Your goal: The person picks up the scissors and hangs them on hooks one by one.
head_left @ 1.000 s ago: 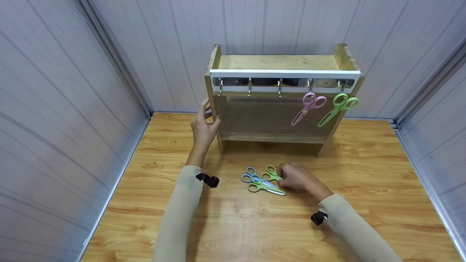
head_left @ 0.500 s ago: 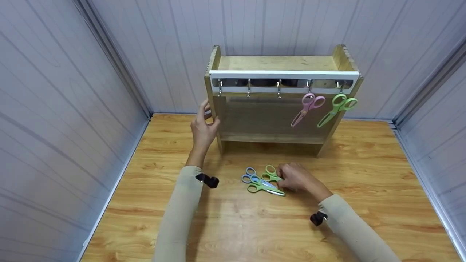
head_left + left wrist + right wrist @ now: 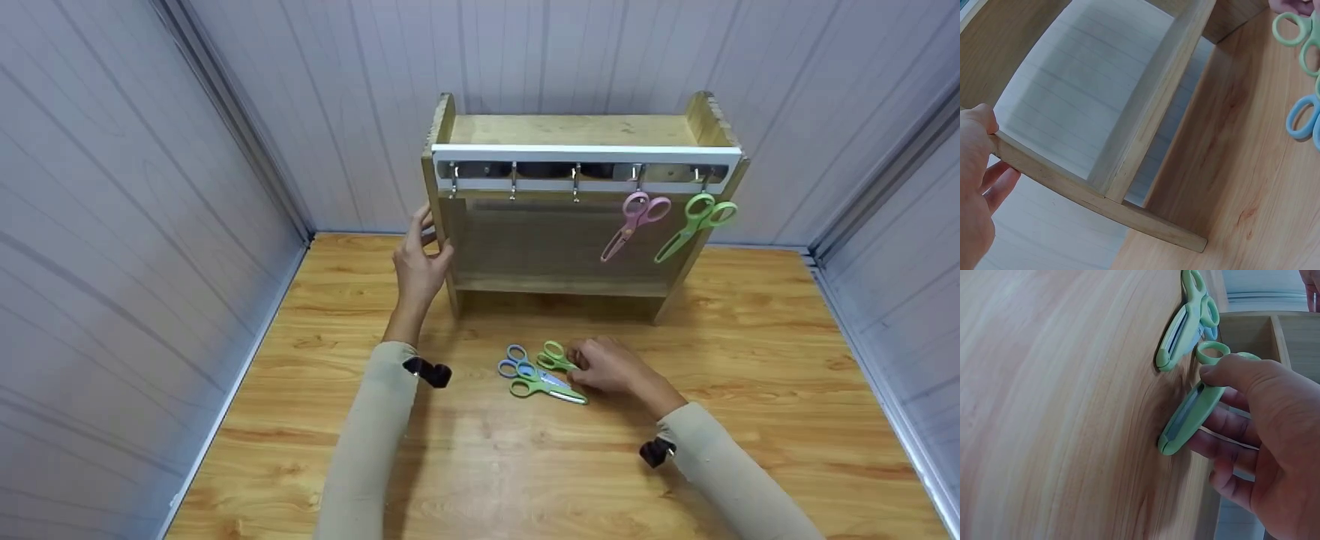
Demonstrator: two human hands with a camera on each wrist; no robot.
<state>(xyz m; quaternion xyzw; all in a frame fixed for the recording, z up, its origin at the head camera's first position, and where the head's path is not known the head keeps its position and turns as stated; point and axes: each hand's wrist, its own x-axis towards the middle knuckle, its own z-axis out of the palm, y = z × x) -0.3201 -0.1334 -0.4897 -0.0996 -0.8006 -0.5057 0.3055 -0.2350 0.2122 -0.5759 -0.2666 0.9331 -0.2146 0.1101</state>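
Note:
My right hand (image 3: 609, 365) pinches green scissors (image 3: 1199, 410) between thumb and fingers near the pivot; their tip is by the tabletop in the right wrist view. Just left of it in the head view, a second pair of green scissors (image 3: 547, 387) lies partly over blue scissors (image 3: 508, 366). My left hand (image 3: 421, 262) grips the left side panel of the wooden shelf (image 3: 1061, 183), thumb on one side and fingers on the other. Pink scissors (image 3: 634, 217) and another green pair (image 3: 696, 225) hang from hooks along the shelf's front.
A white hook rail (image 3: 480, 154) runs across the shelf's upper front, with several metal hooks; the three on the left hold nothing. The shelf stands on a wood-grain table (image 3: 480, 465). Pale panelled walls (image 3: 360, 112) enclose the back and sides.
The green scissors in my right hand have turned slightly, their handles tilting up from the table. My left hand keeps its grip on the shelf.

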